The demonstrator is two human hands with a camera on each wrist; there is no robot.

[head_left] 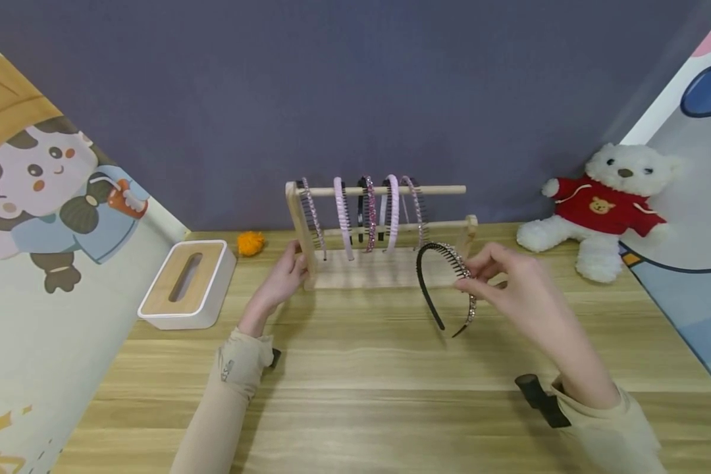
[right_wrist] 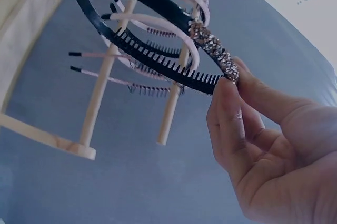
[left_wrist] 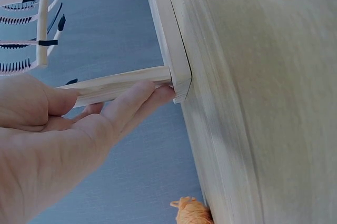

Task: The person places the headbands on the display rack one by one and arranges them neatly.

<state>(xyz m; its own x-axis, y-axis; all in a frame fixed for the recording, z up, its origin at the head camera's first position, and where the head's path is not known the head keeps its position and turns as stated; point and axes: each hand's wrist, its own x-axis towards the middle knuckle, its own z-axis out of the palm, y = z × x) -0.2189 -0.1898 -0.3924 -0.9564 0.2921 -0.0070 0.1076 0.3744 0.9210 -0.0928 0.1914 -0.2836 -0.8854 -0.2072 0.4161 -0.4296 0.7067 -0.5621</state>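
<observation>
My right hand (head_left: 506, 280) pinches a black toothed headband (head_left: 428, 297) on its stone-studded side, in front of the rack's right end. In the right wrist view the headband (right_wrist: 158, 66) appears large, its glittery stones between thumb and fingers. A wooden headband rack (head_left: 385, 270) stands against the back wall, with several pink, glittery and dark headbands (head_left: 340, 217) hanging from its upper bar. At the rack's left side post, my left hand (head_left: 281, 280) holds on. The left wrist view shows thumb and fingers on either side of that post (left_wrist: 116, 84).
A white tissue box (head_left: 180, 316) with a wooden lid sits on the left of the table (head_left: 355, 395). Behind it lies an orange yarn ball (head_left: 251, 243). At the back right sits a white teddy bear (head_left: 604, 207) in a red top. Printed walls stand on both sides.
</observation>
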